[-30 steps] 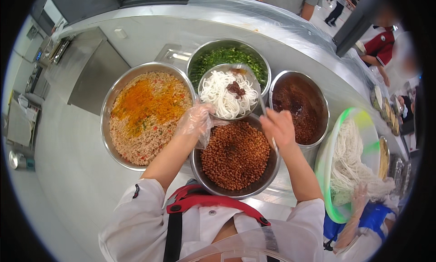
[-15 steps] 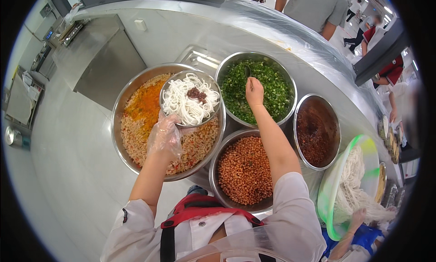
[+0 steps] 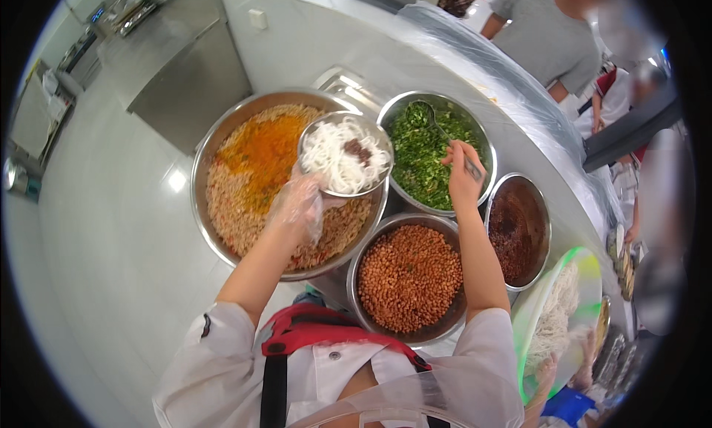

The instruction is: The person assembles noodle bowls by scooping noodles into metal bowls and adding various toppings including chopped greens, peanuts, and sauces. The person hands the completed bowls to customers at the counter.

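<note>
My left hand (image 3: 300, 205), in a clear plastic glove, grips the near rim of a metal bowl (image 3: 305, 147). White noodles (image 3: 337, 165) fill it, topped with a dark red-brown sauce (image 3: 357, 152). The bowl is held over a large basin (image 3: 210, 239) of minced filling with an orange patch. My bare right hand (image 3: 465, 172) is closed round the handle of a metal spoon (image 3: 439, 128). The spoon's head rests among chopped greens (image 3: 423, 168) at the far side of their steel basin (image 3: 486, 135).
Nearest me stands a basin of reddish-brown beans or nuts (image 3: 408, 280). To the right are a bowl of dark sauce (image 3: 512, 242) and a green-and-white tub (image 3: 526, 317) of noodles, with another person's gloved hands (image 3: 547, 370) beside it. Someone in grey (image 3: 545, 38) stands beyond the counter.
My right hand has shifted right and nearer, and the spoon now shows clearly with its handle slanting toward me. My left hand still holds the noodle bowl; the whole view has shifted.
</note>
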{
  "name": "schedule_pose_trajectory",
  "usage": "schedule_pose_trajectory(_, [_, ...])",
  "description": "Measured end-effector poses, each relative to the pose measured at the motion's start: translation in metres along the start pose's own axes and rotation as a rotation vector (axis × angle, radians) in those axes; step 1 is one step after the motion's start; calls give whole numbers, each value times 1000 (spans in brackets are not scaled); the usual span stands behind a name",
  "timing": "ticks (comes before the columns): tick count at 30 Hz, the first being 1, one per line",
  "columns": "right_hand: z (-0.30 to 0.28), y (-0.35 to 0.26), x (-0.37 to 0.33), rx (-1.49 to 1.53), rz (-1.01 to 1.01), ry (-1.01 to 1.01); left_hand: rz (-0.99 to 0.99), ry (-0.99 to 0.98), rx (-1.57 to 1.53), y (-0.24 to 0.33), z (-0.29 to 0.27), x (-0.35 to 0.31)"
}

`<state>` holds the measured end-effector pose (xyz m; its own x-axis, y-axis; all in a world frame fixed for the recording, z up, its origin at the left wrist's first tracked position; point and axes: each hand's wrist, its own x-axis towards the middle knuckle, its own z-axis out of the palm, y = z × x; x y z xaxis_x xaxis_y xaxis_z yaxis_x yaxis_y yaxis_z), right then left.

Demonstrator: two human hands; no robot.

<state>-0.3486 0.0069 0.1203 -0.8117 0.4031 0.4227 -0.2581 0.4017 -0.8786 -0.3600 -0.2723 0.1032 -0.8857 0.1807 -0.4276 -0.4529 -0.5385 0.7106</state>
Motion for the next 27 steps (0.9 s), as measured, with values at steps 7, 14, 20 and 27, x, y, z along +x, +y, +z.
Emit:
schedule_pose_trajectory(7, [19, -69, -64, -366, -958, -347, 52, -74, -96, 3, -27, -16])
schedule_pose_trajectory(14, [33, -63, -88, -20, -209, -234, 141, 112, -60, 39, -55, -66])
schedule_pose_trajectory(20, [73, -26, -133, -178, -169, -484, 275, 213, -138, 58, -126, -84])
schedule_pose_trajectory(27, [111, -40, -157, 84, 350, -538, 282, 293, -100, 65, -165, -106])
